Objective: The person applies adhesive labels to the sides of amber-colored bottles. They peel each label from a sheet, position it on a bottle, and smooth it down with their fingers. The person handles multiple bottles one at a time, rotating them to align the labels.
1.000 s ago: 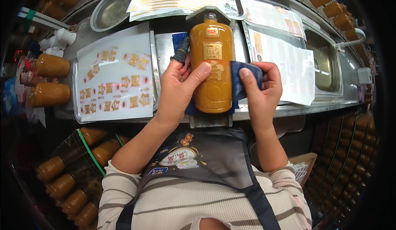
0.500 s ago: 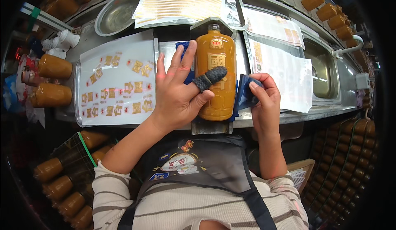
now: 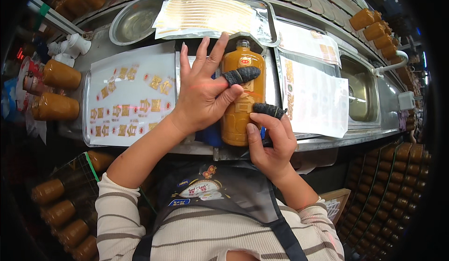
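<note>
With the bottle [image 3: 237,117] lying between sheets [image 3: 154,59], the spread left hand [image 3: 202,94] should press its letters [image 3: 243,103] lightly, while the right hand [image 3: 275,148], curled at its edge, pinching unclear, steadies it.

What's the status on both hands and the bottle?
Left hand spread, wrapped finger across brown bottle. Right hand at bottle's lower right. Left hand partly covers gold lettering.

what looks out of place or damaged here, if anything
No spill or damage is evident. On the white sheet at left, a few upper stickers sit slanted, while those below form fairly straight rows. The bottle looks intact where uncovered.
</note>
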`<state>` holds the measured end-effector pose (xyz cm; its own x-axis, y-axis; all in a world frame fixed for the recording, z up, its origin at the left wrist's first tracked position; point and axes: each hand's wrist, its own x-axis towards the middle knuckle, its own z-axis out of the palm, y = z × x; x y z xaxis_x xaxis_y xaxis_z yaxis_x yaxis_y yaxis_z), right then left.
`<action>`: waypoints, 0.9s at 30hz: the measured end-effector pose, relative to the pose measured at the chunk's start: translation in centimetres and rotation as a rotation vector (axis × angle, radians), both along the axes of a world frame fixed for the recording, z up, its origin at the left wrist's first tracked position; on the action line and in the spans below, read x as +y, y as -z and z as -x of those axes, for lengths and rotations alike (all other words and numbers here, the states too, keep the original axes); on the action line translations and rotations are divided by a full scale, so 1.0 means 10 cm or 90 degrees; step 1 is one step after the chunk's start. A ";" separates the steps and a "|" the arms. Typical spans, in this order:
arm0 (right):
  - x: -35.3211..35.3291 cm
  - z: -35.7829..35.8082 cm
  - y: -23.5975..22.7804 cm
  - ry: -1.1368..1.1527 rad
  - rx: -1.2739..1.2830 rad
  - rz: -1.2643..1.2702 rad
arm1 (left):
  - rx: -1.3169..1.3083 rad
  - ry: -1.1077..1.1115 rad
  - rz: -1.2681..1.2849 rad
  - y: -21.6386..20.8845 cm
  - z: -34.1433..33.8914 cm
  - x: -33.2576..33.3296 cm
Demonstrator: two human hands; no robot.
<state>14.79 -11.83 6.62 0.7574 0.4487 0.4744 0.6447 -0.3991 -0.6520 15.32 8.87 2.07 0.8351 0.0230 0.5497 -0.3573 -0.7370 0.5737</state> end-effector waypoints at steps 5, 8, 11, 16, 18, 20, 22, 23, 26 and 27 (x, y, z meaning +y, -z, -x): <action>-0.02 -0.03 0.04 -0.013 -0.039 0.003 | 0.041 0.015 0.002 0.04 0.10 0.09; -0.04 -0.02 0.03 -0.012 -0.034 0.025 | 0.041 0.014 0.013 0.08 0.15 0.19; -0.02 -0.02 0.02 -0.012 -0.033 0.021 | 0.022 0.029 0.037 0.01 0.15 0.19; -0.01 0.03 -0.03 0.004 0.003 0.049 | 0.003 0.052 -0.040 -0.15 -0.02 0.05; 0.00 0.02 -0.04 0.002 0.003 0.052 | -0.002 0.048 -0.027 -0.12 0.01 0.04; -0.01 0.02 -0.06 -0.004 0.008 0.062 | 0.011 0.039 -0.017 -0.06 0.11 0.05; -0.05 -0.02 -0.07 -0.014 0.041 0.032 | 0.038 0.002 0.090 0.08 0.25 0.04; -0.07 -0.04 -0.07 -0.021 0.058 0.016 | 0.052 -0.018 0.142 0.13 0.30 0.06; -0.06 -0.16 -0.03 0.077 0.208 -0.111 | 0.100 -0.071 0.377 0.06 0.27 -0.02; 0.02 -0.24 -0.13 0.106 0.269 -0.128 | 0.114 -0.090 0.508 -0.02 0.23 -0.10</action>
